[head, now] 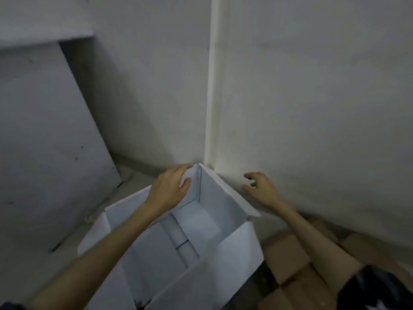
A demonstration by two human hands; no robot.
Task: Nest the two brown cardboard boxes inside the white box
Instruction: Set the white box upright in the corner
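A large white box [234, 249] stands open on the floor in a wall corner, its flaps spread outward and its inside bare. My left hand [172, 186] grips the far-left flap near the box's far corner, thumb inside and fingers over the edge. My right hand [261, 186] hovers just beyond the right flap, fingers apart and curled, holding nothing. Brown cardboard [288, 260] lies on the floor to the right of the white box, partly hidden under my right forearm; I cannot tell how many boxes it makes up.
Two pale walls meet right behind the box, with a vertical white strip [211, 86] at the corner. A big grey panel [49, 135] leans against the left wall. Bare floor [44, 265] shows at the lower left.
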